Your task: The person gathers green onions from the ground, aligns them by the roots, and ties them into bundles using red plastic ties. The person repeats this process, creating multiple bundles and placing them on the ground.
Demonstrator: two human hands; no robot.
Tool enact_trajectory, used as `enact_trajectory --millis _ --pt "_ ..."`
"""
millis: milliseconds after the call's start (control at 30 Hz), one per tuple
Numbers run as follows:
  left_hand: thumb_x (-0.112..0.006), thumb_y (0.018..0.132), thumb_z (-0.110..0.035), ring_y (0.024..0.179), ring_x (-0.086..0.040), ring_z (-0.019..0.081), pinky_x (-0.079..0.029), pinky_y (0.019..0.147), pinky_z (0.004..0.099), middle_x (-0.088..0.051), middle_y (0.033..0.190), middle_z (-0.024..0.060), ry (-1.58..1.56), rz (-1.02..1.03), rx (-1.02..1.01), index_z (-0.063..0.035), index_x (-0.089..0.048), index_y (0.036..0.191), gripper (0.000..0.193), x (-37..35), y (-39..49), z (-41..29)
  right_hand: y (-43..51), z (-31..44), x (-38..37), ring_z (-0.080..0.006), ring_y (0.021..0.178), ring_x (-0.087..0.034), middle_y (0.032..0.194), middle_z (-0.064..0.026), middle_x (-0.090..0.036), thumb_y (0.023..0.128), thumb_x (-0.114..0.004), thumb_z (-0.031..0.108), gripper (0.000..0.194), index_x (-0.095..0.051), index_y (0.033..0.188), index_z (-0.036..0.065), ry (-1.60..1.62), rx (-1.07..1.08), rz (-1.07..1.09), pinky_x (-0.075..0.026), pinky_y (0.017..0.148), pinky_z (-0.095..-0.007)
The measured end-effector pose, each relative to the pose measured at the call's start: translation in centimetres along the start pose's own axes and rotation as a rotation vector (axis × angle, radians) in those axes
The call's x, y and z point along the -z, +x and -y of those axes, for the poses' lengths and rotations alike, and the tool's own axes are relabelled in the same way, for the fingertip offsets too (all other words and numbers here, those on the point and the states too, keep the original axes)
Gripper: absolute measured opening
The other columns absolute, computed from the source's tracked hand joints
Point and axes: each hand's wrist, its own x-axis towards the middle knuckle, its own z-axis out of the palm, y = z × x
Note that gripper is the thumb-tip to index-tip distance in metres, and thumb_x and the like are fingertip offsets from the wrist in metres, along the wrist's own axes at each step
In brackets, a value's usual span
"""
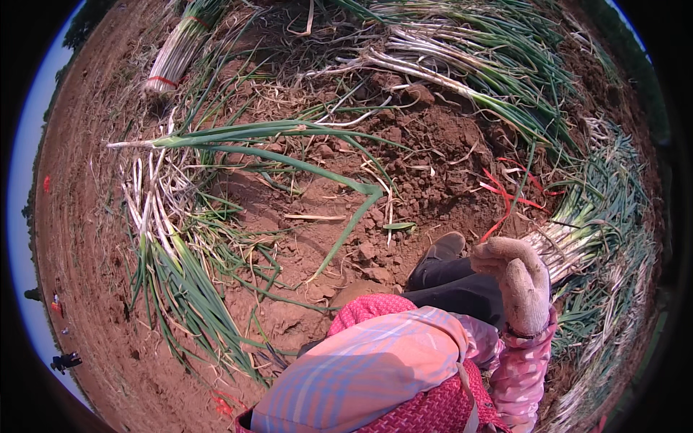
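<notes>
My right hand (511,281), in a soiled beige knit glove, is raised at the right with its fingers bent. A red plastic strip (506,203) runs up to its fingertips; whether the hand grips it cannot be made out. Just beyond the hand lies a heap of green onions (574,238), white stalks towards me. My left hand is out of view. Before me, one long green onion (233,135) stretches across the middle, its leaf sharply bent. To the left, a loose pile of green onions (173,260) has its white ends pointing away.
A bundle of green onions (176,57) bound with red bands stands at the upper left. More loose green onions (460,70) cover the upper right. Clods of reddish soil (411,146) lie between the piles. My shoe (441,251) rests near the middle. Distant figures (65,361) appear far left.
</notes>
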Motion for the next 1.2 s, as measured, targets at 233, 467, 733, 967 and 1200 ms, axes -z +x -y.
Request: enact_trajectory --millis 233,467,733,967,1200 --pt "-0.056 0.093 -0.05 0.093 -0.07 0.0353 -0.054 0.085 0.0398 -0.073 0.097 0.023 0.002 -0.005 0.031 0.0008 -0.072 0.107 0.055 -0.4 0.2 0.4 -18.1 -10.2 18.2 -0.0238 0.105 -0.068 0.122 -0.0165 -0.068 0.108 -0.061 0.033 0.043 -0.061 0.131 -0.003 -0.339 0.107 -1.248 -0.057 0.091 -0.0356" --pt "-0.055 0.095 -0.054 0.097 -0.071 0.0359 -0.053 0.089 0.0397 -0.073 0.101 0.0236 0.136 0.015 0.055 0.0001 -0.073 0.11 0.059 -2.2 1.7 3.2 -30.1 -25.4 21.0 -0.023 0.115 -0.063 0.133 -0.0176 -0.065 0.108 -0.055 0.044 0.063 -0.055 0.142 -0.009 -0.349 -0.55 -1.275 -0.05 0.099 -0.0338" --pt "-0.056 0.109 -0.038 0.094 -0.068 0.0152 -0.057 0.079 0.0332 -0.069 0.111 0.0057 -0.597 0.489 0.171 -0.0083 -0.062 0.135 0.04 1.3 -3.4 4.5 -27.7 -24.9 11.1 -0.0104 0.077 -0.059 0.094 -0.003 -0.067 0.101 -0.069 0.034 0.043 -0.066 0.123 -0.002 0.097 -0.258 -1.541 -0.047 0.07 -0.0271" --pt "-0.056 0.108 -0.029 0.083 -0.068 0.0203 -0.06 0.075 0.0364 -0.067 0.098 0.0082 -0.322 0.189 0.292 -0.0079 -0.06 0.126 0.028 2.2 -3.7 3.7 -27.5 -24.3 9.1 -0.0148 0.062 -0.065 0.079 -0.0054 -0.069 0.096 -0.072 0.029 0.03 -0.069 0.102 0.0 0.622 -0.218 -1.737 -0.05 0.054 -0.0295" --pt "-0.069 0.094 -0.002 0.074 -0.069 0.0189 -0.058 0.063 0.032 -0.068 0.093 0.0086 -0.347 -0.027 0.159 -0.0023 -0.056 0.123 0.032 1.9 -3.4 5.2 -28.0 -25.6 9.8 -0.0141 0.07 -0.066 0.088 -0.0069 -0.071 0.1 -0.069 0.023 0.027 -0.071 0.107 -0.003 0.795 0.002 -1.667 -0.053 0.061 -0.0281"
